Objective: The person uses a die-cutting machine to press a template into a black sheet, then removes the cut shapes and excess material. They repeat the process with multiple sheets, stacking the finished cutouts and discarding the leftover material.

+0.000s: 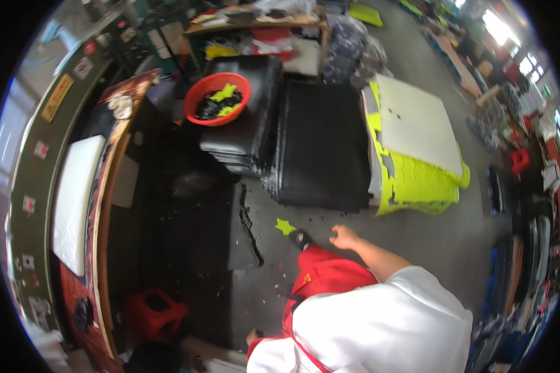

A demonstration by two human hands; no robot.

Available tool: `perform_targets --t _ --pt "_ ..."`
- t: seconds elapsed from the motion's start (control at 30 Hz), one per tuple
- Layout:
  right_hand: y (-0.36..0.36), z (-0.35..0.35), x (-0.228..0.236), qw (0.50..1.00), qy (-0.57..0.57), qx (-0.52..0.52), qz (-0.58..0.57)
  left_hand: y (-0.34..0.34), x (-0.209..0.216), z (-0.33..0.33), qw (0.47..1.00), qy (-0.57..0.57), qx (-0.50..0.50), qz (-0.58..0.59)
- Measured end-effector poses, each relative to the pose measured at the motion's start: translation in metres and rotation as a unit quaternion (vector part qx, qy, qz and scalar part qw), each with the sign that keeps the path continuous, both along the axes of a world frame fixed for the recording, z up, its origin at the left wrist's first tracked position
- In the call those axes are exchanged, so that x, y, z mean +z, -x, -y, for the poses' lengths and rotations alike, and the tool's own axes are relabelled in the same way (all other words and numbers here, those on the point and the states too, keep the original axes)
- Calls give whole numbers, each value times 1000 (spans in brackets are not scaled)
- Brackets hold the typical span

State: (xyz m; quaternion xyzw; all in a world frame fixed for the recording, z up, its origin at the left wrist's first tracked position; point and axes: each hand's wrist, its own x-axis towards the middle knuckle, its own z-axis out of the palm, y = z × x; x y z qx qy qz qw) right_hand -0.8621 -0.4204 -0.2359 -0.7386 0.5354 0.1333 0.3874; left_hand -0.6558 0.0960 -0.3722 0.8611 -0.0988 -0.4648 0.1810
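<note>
My right hand [344, 237] hangs over the floor in front of the stacks, fingers loosely apart and nothing visible in them. Only a small part of my left hand [252, 337] shows beside the red apron [333, 278]; its fingers cannot be made out. A yellow-green star-shaped piece [284, 226] lies on the floor by my dark shoe [300, 239]. Nearest my right hand are a stack of black sheets [322, 146] and a pile of yellow-green sheets with cut outlines [417, 186], which has a pale board [417, 121] on top.
A red basin [188, 102] holding black and yellow-green pieces stands on another black stack [255, 133]. At left are a green machine frame [34, 168], a white slab [78, 202] on a bench and a red stool [168, 311]. A black strip [247, 221] lies on the floor.
</note>
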Motion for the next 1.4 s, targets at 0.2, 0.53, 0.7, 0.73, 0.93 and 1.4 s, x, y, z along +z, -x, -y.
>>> perform_targets --t 0.2,0.53,0.7,0.73,0.93,1.4 --pt "10 63 -101 959 -127 -253 26 -65 44 167 940 308 138 47" --pt "63 239 -284 554 -233 -753 268 -78 103 335 970 -189 -121 -96" --pt "95 299 -320 402 -119 -907 45 -105 93 418 961 -110 150 -206" --pt "97 305 -322 352 -112 -929 30 -111 91 427 963 -104 157 -193" --pt "97 304 -333 256 -113 -957 78 -130 91 439 969 -107 151 -163" --pt "-14 287 -180 783 81 -604 123 -97 92 517 973 -72 125 -182"
